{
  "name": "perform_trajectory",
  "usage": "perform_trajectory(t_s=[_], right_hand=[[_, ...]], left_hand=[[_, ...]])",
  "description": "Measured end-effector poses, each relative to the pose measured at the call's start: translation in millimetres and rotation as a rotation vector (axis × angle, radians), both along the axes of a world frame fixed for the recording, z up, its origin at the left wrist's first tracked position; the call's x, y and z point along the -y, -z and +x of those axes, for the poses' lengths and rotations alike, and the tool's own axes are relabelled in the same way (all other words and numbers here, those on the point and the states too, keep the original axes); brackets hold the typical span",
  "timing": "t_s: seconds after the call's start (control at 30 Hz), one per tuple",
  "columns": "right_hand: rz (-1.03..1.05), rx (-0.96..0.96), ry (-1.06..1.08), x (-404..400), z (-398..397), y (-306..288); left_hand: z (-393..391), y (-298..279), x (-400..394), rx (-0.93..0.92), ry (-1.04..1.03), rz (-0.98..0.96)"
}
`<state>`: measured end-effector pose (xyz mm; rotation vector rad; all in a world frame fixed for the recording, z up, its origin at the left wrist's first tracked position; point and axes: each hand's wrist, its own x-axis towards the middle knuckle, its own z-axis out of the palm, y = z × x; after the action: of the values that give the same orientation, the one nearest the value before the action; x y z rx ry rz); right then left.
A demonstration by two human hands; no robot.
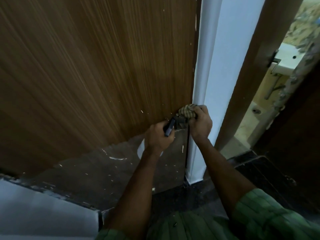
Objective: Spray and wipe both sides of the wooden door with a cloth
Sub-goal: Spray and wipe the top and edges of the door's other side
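Fingers (pixel 199 113) of the right hand (pixel 201 124) curl round a bunched checked cloth (pixel 187 110) and press it against the low corner of the wooden door (pixel 97 66), right where the door's edge meets the white door frame (pixel 206 66). The left hand (pixel 160 135) sits just left of the cloth, its fingers wrapped round a dark spray head (the trigger and nozzle show above the knuckles, while the white bottle (pixel 141 149) peeks out below the wrist).

Judging by where the hands work, the wiping has reached the bottom of this face of the door, beside the frame. Pale flecks and streaks remain on the wood just left of the cloth and on the dull lower panel (pixel 110 170) beneath it, so this side does not look finished. Whether the upper wood has been wiped cannot be told; it shows no wet sheen, and the picture is smeared there.

The other face of the door is out of sight, so nothing shows whether it is done. To the right of the frame a second dark door (pixel 259 49) stands open on a tiled room with a white basin (pixel 287 61)
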<state>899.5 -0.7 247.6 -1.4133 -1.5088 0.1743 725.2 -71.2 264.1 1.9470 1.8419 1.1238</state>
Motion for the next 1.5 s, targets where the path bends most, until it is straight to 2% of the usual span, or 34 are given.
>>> perform_trajectory(t_s=[0.27,0.43,0.7,0.77,0.9,1.03,1.1,1.23,1.4,1.47,1.5], right_hand=[[-0.077,-0.116,-0.004,28,12,10],[-0.005,0.042,-0.179,23,-4,14],[-0.068,-0.021,-0.072,20,-17,24],[-0.098,-0.027,-0.058,20,-18,19],[-0.172,-0.192,0.066,22,4,11],[-0.161,-0.083,-0.020,45,8,24],[-0.167,-0.086,-0.015,55,8,33],[-0.151,-0.062,-0.059,59,3,43],[-0.172,-0.104,-0.024,68,-28,49],[-0.170,-0.045,-0.179,74,-39,53],[-0.159,0.052,-0.295,76,-46,54]], left_hand=[[8,29,7,-0.081,-0.004,-0.117],[8,41,14,-0.054,0.057,-0.108],[2,39,17,-0.010,0.077,-0.040],[-1,37,13,-0.010,0.070,-0.085],[2,40,6,-0.063,0.108,-0.188],[0,59,12,-0.164,0.035,-0.337],[-1,67,18,-0.168,-0.013,-0.341],[1,69,29,-0.101,-0.019,-0.279],[2,59,40,0.126,-0.030,-0.038],[3,53,42,0.196,-0.075,0.027],[2,51,42,0.222,-0.092,0.057]])
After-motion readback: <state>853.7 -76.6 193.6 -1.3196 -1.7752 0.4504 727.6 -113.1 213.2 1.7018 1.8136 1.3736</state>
